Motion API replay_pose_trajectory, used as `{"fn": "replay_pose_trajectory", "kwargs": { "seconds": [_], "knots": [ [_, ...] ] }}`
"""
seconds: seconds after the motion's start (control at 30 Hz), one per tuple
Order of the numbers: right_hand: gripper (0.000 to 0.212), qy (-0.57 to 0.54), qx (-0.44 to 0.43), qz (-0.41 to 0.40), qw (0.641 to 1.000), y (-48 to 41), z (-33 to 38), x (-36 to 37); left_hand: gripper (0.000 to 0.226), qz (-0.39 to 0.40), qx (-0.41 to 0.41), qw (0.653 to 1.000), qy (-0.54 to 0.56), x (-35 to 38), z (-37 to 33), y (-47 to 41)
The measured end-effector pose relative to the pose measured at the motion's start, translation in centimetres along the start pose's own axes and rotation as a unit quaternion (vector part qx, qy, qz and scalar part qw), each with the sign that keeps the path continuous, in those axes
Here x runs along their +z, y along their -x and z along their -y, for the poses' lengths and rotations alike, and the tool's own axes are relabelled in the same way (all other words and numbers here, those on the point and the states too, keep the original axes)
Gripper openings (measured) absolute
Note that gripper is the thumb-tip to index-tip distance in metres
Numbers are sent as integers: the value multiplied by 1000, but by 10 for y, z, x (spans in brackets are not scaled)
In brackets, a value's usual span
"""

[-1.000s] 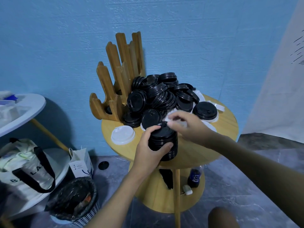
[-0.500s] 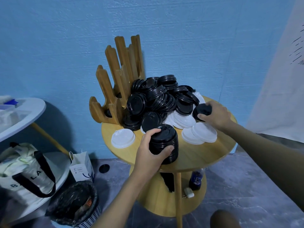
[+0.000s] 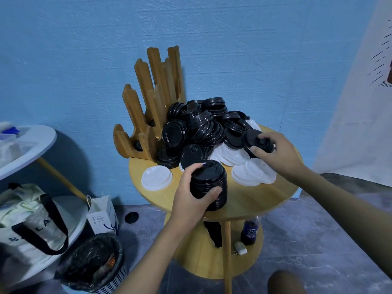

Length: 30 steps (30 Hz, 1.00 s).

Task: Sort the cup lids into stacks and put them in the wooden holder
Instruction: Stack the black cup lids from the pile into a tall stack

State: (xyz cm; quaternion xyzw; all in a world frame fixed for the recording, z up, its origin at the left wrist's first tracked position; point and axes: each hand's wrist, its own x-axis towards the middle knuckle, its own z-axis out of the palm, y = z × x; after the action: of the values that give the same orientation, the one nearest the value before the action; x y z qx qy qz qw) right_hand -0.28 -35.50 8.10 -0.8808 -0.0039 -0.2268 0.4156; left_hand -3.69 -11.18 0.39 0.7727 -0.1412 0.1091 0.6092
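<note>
A loose pile of black cup lids [image 3: 201, 128] lies at the back of the round wooden table [image 3: 265, 200], with white lids [image 3: 252, 172] spread in front of it. My left hand [image 3: 191, 198] grips a tall stack of black lids [image 3: 210, 183] standing near the table's front edge. My right hand [image 3: 277, 151] holds a single black lid [image 3: 255, 141] just above the right side of the pile. The wooden holder [image 3: 148, 115] stands at the table's back left; its slots look mostly bare. One white lid [image 3: 156, 177] lies alone at the left.
Under the tabletop a lower shelf carries a dark bottle [image 3: 250, 231]. A black lid [image 3: 131, 217] lies on the floor beside a paper bag [image 3: 102, 215]. A lined bin [image 3: 93, 264], a tote bag [image 3: 29, 221] and a white table [image 3: 23, 149] stand to the left.
My right hand left the top of the stack, reached to the right side of the pile and picked up one black lid. My left hand has kept its grip on the stack.
</note>
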Motion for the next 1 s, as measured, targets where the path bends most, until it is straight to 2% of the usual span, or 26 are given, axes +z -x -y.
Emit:
{"fn": "replay_pose_trajectory", "kwargs": {
  "seconds": [0.07,0.23,0.37,0.57,0.73,0.83,0.93,1.0],
  "knots": [
    [26,-28,-36,40,998,13,17,3,75,-3,-11,1000,6,1,-1,0],
    [35,2,-113,227,967,27,47,26,88,-14,-36,999,26,1,1,0],
    [34,20,-139,287,948,29,61,44,91,-17,-49,998,30,1,1,0],
    [35,10,-130,274,953,31,60,54,95,-15,-30,999,33,0,0,1],
    [33,-18,-119,246,962,40,55,58,66,-13,14,1000,0,0,0,0],
    [30,-33,-107,239,965,35,47,52,61,-7,14,1000,2,0,0,1],
    [25,-39,-77,130,988,16,23,42,61,-5,14,1000,1,-1,1,1],
    [19,15,-67,52,996,-6,-1,33,62,-5,13,1000,1,0,0,0]
  ]
}}
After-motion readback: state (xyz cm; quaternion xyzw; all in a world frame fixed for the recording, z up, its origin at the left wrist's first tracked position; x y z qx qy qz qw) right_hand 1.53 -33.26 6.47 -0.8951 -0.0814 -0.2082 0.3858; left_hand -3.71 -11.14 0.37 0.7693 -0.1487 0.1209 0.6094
